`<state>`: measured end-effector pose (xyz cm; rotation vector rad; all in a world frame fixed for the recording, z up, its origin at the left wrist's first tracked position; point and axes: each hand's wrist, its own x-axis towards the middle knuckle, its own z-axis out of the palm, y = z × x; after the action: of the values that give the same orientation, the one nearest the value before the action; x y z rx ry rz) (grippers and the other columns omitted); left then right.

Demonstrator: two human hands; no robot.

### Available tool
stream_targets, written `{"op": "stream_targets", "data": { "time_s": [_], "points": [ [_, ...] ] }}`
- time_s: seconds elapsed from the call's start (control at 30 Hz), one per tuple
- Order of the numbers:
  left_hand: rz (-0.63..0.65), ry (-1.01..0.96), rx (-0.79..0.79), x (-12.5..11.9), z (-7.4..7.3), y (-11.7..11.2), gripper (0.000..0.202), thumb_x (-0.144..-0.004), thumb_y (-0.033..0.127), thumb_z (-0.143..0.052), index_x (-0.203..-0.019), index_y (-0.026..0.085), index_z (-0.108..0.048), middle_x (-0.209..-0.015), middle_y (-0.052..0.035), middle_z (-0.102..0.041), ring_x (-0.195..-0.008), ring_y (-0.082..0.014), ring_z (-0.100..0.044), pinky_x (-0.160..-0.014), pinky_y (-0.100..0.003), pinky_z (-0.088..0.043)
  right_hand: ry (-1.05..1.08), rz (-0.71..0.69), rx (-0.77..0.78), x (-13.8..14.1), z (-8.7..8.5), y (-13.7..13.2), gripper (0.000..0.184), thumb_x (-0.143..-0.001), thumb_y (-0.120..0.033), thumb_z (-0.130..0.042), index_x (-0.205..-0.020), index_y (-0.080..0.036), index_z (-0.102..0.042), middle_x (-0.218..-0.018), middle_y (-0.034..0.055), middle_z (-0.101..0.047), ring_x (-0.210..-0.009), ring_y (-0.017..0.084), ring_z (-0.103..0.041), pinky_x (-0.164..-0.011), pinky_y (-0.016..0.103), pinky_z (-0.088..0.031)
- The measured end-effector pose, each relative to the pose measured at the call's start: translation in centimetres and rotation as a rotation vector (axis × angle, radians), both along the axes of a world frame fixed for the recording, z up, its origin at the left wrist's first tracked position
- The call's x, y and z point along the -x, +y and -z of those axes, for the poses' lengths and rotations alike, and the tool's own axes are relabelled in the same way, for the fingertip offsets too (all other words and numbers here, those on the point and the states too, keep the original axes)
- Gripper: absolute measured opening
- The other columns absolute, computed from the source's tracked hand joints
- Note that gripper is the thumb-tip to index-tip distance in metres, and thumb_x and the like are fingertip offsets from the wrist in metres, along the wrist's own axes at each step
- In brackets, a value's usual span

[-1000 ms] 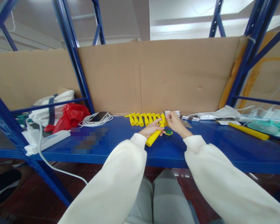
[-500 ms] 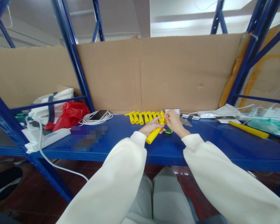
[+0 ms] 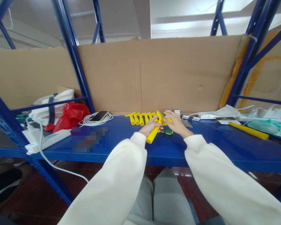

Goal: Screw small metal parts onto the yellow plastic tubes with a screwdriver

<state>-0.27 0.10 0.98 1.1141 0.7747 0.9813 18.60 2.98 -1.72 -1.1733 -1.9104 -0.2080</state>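
Note:
My left hand [image 3: 150, 125] is closed around a yellow plastic scraper-like handle [image 3: 152, 136]. Its wide round end points toward me, and its narrower head tilts up and away. My right hand [image 3: 176, 123] is just right of that head, its fingers extended and apart. Yellow plastic shows between its thumb and fingers; whether they touch it is unclear. Beneath the hands lies a green and yellow hand tool [image 3: 167, 131], partly covered. Behind them several matching yellow handles [image 3: 137, 119] stand in a row, the right end hidden by my hands.
Small white and dark pieces [image 3: 190, 117] and flat grey pieces [image 3: 186, 123] lie right of my hands. Left are a phone [image 3: 99, 116] on a coiled white cable, a power strip [image 3: 53, 137] and a red bag [image 3: 71, 115]. A long yellow object [image 3: 248, 130] lies far right. Cardboard [image 3: 178, 75] stands behind.
My right hand's fingers have come off the handle's head and spread. The handle in my left hand has turned slightly and shifted left, showing more of the green tool.

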Motion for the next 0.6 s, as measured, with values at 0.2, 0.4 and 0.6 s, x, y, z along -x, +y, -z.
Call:
{"op": "stream_targets", "data": {
  "time_s": [0.2, 0.4, 0.6],
  "points": [
    [-0.164, -0.028, 0.036, -0.1, 0.0, 0.3, 0.080, -0.084, -0.005, -0.057, -0.158, 0.022, -0.038, -0.094, -0.0048, -0.073, -0.054, -0.0106, -0.063, -0.050, -0.019, -0.049, -0.171, 0.011, 0.431, -1.5, -0.9, -1.8, 0.037, -0.084, -0.049, -0.078, -0.111, -0.024, -0.080, -0.122, 0.0106, -0.076, -0.122, 0.032, -0.065, -0.109, 0.046, -0.049],
    [-0.218, -0.041, 0.072, -0.1, 0.0, 0.4, 0.085, -0.082, -0.002, -0.062, -0.158, 0.028, -0.037, -0.101, -0.0054, -0.073, -0.055, -0.0092, -0.063, -0.046, -0.016, -0.047, -0.178, -0.125, 0.544, -1.7, -0.6, -2.1, 0.021, -0.078, -0.033, -0.085, -0.096, -0.021, -0.082, -0.102, 0.0077, -0.080, -0.099, 0.028, -0.074, -0.094, 0.038, -0.057],
    [-0.225, -0.006, 0.090, 0.0, -0.2, 0.2, 0.088, -0.082, -0.002, -0.059, -0.161, 0.026, -0.031, -0.111, -0.0102, -0.075, -0.053, -0.0091, -0.063, -0.046, -0.017, -0.048, 0.272, -0.251, 0.500, -1.4, -1.1, -1.5, 0.028, -0.084, -0.047, -0.077, -0.086, -0.019, -0.075, -0.071, 0.0033, -0.072, -0.061, 0.019, -0.066, -0.064, 0.032, -0.057]
  ]
}}
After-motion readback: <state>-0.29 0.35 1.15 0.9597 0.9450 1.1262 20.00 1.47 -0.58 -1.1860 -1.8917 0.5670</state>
